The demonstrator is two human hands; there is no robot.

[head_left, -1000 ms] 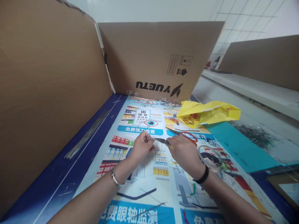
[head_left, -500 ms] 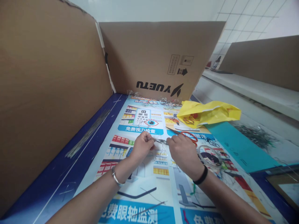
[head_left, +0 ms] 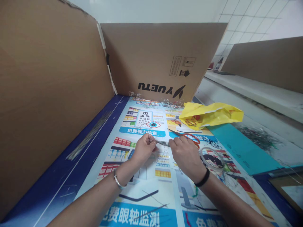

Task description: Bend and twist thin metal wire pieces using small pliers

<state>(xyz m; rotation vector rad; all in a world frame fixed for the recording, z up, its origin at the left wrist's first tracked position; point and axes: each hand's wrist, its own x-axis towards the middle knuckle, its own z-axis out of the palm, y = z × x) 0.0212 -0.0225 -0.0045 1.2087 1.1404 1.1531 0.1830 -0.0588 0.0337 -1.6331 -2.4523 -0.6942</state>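
My left hand (head_left: 145, 147) is closed in a pinch on thin wire above the printed sheet. Wrapped round the handle of small metal pliers (head_left: 163, 143), my right hand (head_left: 186, 154) is closed, and the tool's tip points left to the fingertips of my left hand. Loops of thin wire hang below, between the hands. Just behind my right hand lie scissors (head_left: 194, 140) with orange handles. To its right is a coil of clear line (head_left: 212, 158). What exactly the plier tips grip is too small to tell.
Cardboard panels (head_left: 151, 56) stand behind and at the left. A bundle of thin wires (head_left: 88, 135) lies on the blue surface at left. At right are a yellow bag (head_left: 213, 116), a teal sheet (head_left: 246, 149), black rings (head_left: 215, 144) and tangled wire (head_left: 258, 138).
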